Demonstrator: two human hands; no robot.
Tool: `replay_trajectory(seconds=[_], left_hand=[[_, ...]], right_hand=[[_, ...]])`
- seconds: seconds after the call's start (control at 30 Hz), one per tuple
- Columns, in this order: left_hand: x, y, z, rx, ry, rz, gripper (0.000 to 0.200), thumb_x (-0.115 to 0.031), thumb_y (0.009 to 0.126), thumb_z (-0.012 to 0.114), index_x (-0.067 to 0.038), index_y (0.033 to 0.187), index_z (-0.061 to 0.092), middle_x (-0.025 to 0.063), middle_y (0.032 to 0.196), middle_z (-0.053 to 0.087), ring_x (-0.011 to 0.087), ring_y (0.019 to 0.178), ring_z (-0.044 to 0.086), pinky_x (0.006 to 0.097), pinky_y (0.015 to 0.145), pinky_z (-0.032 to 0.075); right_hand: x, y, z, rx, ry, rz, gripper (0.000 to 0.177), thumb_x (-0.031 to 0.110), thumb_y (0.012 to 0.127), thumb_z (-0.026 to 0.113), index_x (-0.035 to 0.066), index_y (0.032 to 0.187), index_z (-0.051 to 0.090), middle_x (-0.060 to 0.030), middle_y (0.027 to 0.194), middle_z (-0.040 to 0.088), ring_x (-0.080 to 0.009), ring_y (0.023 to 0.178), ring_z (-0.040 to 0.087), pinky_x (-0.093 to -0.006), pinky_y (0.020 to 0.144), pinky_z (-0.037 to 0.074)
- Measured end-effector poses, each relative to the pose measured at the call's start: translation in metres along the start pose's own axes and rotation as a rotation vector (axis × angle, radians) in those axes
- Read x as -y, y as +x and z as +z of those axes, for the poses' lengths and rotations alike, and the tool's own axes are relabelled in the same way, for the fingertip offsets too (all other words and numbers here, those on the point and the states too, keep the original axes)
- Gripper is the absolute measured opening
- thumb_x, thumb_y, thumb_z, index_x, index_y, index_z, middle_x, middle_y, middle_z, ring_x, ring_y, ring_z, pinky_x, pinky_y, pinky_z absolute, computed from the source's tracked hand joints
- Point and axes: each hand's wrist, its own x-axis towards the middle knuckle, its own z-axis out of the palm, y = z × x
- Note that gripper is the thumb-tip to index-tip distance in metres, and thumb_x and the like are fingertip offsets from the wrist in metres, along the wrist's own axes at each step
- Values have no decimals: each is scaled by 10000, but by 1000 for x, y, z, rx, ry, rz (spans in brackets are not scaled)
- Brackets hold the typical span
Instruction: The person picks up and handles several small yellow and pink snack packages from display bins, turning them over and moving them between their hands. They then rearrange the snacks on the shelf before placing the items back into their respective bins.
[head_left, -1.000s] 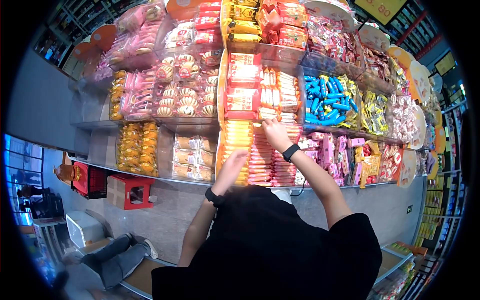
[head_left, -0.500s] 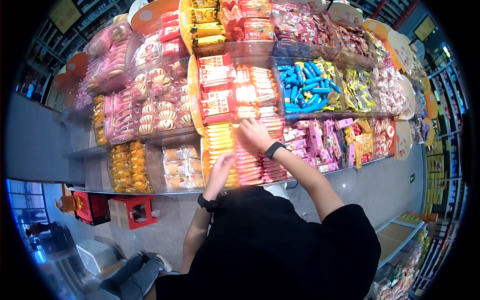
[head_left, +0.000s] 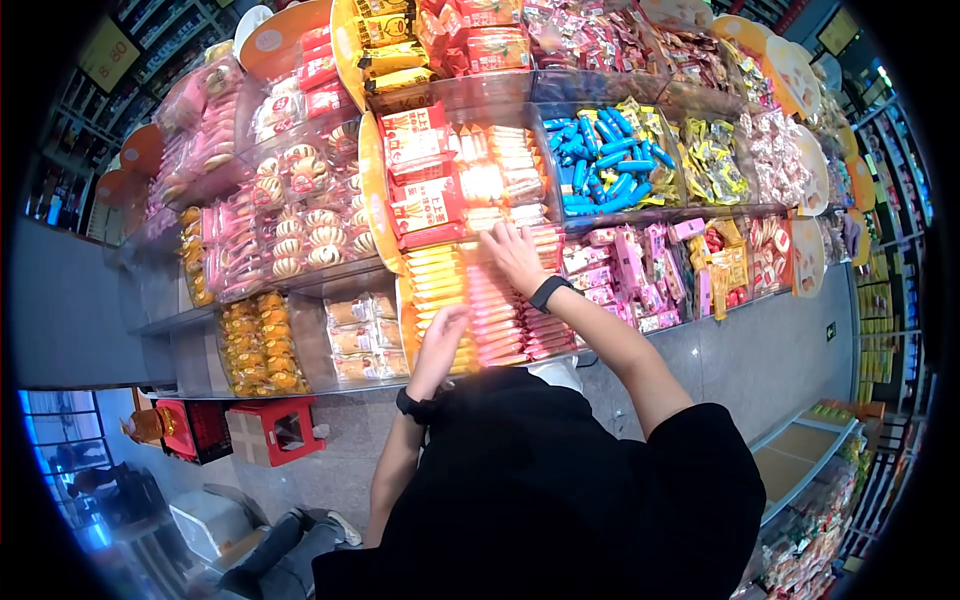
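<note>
The right hand [head_left: 514,256] is stretched far forward toward 12 o'clock. Its arm runs almost straight from the black sleeve [head_left: 700,450] up to a dark wristband [head_left: 548,292], and the wrist is bent a little to the left. Its fingers [head_left: 496,236] are spread and lie flat, palm down, on the top end of the pink packs [head_left: 505,325], just under the front edge of the shelf above, and they close on nothing. The left hand [head_left: 444,338] is held lower and closer to the body. Its elbow is bent and tucked in, and the forearm rises toward 1 o'clock from a second dark wristband [head_left: 410,405]. Its fingers are loosely curled, and the tips touch the yellow packs [head_left: 438,280] that stand in a row just left of the pink ones. I cannot tell whether they pinch a pack. Both rows fill one bin on the lower shelf, straight ahead of the chest, and the two hands are near each other, the right at 1 o'clock from the left. Red boxes [head_left: 425,185] sit in the bin above the right hand, and blue sweets [head_left: 600,165] lie at 2 o'clock from it. A red stool [head_left: 275,435] stands on the floor at 8 o'clock from the left hand.
</note>
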Motion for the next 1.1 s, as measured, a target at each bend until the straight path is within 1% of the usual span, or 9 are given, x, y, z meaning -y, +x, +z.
replay_trajectory(seconds=[0.2, 0.4, 0.5, 0.57, 0.67, 0.8, 0.93, 1.0, 1.1], left_hand=[[-1, 0, -1, 8, -13, -29, 225, -110, 901, 454, -12, 1098, 504, 57, 1053, 564, 107, 926, 519, 241, 839, 405], [-3, -2, -4, 12, 5, -60, 230, -120, 904, 466, -6, 1101, 498, 71, 1065, 564, 131, 1006, 512, 249, 886, 379], [0, -1, -3, -4, -11, -33, 224, -114, 904, 454, -8, 1094, 504, 62, 1053, 567, 113, 928, 522, 244, 843, 405], [0, -1, -3, -4, -6, -30, 224, -114, 904, 453, -8, 1095, 504, 61, 1051, 568, 111, 927, 521, 242, 843, 404], [-2, -2, -2, 4, -19, -43, 225, -115, 903, 461, -3, 1094, 502, 66, 1055, 562, 123, 967, 515, 247, 867, 391], [-2, 2, -2, 3, -16, -37, 215, -94, 895, 474, 7, 1082, 503, 74, 1042, 564, 133, 992, 515, 248, 887, 387], [-6, 2, -1, -8, -27, -46, 211, -83, 886, 484, 15, 1071, 509, 81, 1032, 573, 130, 986, 520, 248, 882, 395], [-7, 1, -1, -9, -16, -50, 213, -83, 887, 479, 16, 1074, 507, 81, 1031, 575, 129, 978, 522, 247, 878, 396], [-6, 1, -2, -13, 5, -59, 217, -83, 891, 467, 17, 1079, 503, 79, 1030, 576, 127, 961, 524, 246, 869, 400]], right_hand=[[2, 2, 4, -81, -6, -45, 387, 154, 767, 478, 147, 1153, 443, -70, 966, 441, -205, 923, 440, -354, 755, 351], [-1, 4, 9, -70, -69, -53, 460, 242, 697, 588, 166, 1134, 468, -60, 971, 439, -207, 944, 428, -351, 764, 362], [1, 9, 5, -47, -14, -44, 458, 252, 690, 598, 162, 1121, 473, -57, 961, 439, -204, 932, 429, -354, 752, 365], [2, 11, 5, -88, 43, -44, 254, 153, 760, 483, 143, 1014, 474, -71, 912, 442, -214, 886, 449, -347, 722, 359], [2, 13, 1, -65, 90, -34, 249, 170, 742, 517, 131, 983, 473, -73, 903, 441, -225, 884, 450, -358, 724, 356], [4, 8, 9, -99, 134, -16, 453, 174, 636, 616, 96, 1063, 487, -118, 939, 460, -269, 935, 451, -390, 758, 348], [3, 2, -39, -96, 200, 71, 364, 179, 716, 576, 83, 1056, 489, -123, 973, 467, -260, 933, 461, -399, 765, 354], [-5, -2, -67, -81, 406, 244, 337, 201, 725, 601, 66, 1017, 501, -117, 956, 474, -267, 926, 461, -403, 738, 348], [-44, -20, -78, -251, 417, 405, 257, 225, 729, 625, 79, 927, 550, -117, 895, 526, -276, 893, 495, -396, 729, 372]])
